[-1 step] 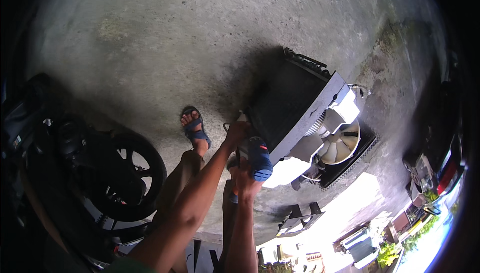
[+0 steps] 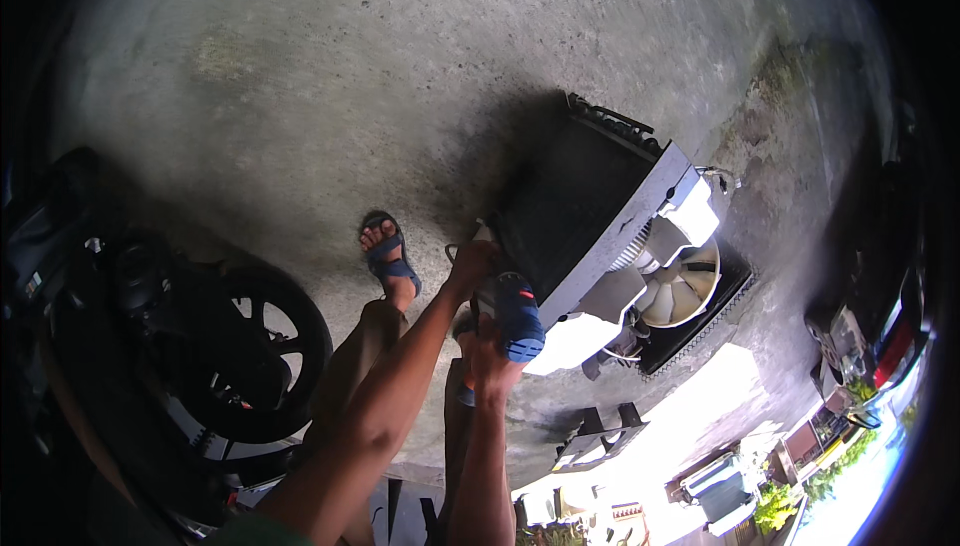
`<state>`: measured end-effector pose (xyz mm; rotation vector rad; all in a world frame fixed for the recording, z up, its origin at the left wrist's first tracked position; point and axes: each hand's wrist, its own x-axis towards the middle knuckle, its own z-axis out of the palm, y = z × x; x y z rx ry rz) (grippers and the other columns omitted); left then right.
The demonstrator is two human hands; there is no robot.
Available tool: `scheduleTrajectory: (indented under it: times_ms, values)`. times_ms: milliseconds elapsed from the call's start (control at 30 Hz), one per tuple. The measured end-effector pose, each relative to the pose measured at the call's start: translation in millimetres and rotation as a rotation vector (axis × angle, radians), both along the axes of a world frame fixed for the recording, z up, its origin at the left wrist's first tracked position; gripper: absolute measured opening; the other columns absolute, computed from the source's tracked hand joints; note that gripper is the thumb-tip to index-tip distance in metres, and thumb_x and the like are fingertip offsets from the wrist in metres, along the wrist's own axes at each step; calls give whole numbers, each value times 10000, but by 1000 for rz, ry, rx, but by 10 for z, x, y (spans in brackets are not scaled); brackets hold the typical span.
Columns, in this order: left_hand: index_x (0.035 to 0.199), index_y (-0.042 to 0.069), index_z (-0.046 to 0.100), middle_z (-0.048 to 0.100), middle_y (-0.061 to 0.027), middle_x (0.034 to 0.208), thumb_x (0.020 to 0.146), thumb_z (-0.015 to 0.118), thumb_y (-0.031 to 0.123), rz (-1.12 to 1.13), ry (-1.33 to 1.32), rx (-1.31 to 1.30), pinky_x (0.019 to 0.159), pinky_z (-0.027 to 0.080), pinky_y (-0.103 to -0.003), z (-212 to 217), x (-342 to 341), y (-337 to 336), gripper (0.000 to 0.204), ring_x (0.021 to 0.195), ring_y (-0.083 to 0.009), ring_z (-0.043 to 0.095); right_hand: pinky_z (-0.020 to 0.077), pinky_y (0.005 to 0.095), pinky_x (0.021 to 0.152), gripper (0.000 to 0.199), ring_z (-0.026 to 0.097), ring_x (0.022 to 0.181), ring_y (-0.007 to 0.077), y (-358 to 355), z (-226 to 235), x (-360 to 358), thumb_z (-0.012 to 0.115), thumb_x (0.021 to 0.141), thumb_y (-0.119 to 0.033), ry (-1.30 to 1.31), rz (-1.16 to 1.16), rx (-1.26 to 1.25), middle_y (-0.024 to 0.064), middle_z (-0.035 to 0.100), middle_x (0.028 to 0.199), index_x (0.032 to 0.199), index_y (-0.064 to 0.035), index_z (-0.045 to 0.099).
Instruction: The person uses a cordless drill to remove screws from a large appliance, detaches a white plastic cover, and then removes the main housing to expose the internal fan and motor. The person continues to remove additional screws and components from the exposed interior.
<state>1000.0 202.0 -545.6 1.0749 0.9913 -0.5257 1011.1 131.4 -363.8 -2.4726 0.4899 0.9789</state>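
A blue power tool (image 2: pixel 518 318) is held in front of me with both hands, over the concrete floor. My left hand (image 2: pixel 470 262) wraps around its front end, close to the corner of an opened air-conditioner unit (image 2: pixel 640 214). My right hand (image 2: pixel 490 364) grips the tool's rear handle from below. The unit lies on the floor with its white casing, a dark coil face (image 2: pixel 565 208) and a cream fan (image 2: pixel 682 284) exposed. The tool's tip is hidden behind my left hand.
My foot in a blue sandal (image 2: pixel 388 252) stands left of the unit. A motorcycle wheel (image 2: pixel 252 354) is at the lower left. A black bracket (image 2: pixel 600 436) lies on the floor below the unit. A parked vehicle (image 2: pixel 880 336) is at the far right.
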Motion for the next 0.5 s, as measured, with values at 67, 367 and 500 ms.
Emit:
scheduleTrajectory:
  times_ms: [67,367,500]
  values:
    - [1005,28,687,674,-75,880,870,589,184,-112,-50,117,679,516,-314,-157,-49,-34,228,800,-164,644,487,389,727,316,622,785,262,-16,-92,-49,692,668,-151,-101,-74,35,92,653,859,967,-50,662]
    - [969,52,701,685,-173,939,857,590,276,-552,-136,831,753,532,-442,-1387,-197,-171,274,839,-330,671,495,393,750,297,635,823,283,73,-75,125,675,717,-159,-205,73,132,122,664,896,985,-31,668]
    - [1032,84,684,673,-216,1000,875,549,311,-636,15,709,836,509,-512,-1574,-24,-149,307,955,-415,646,488,394,885,372,652,991,311,85,10,132,688,833,-241,-225,287,18,162,679,1063,1139,-36,637]
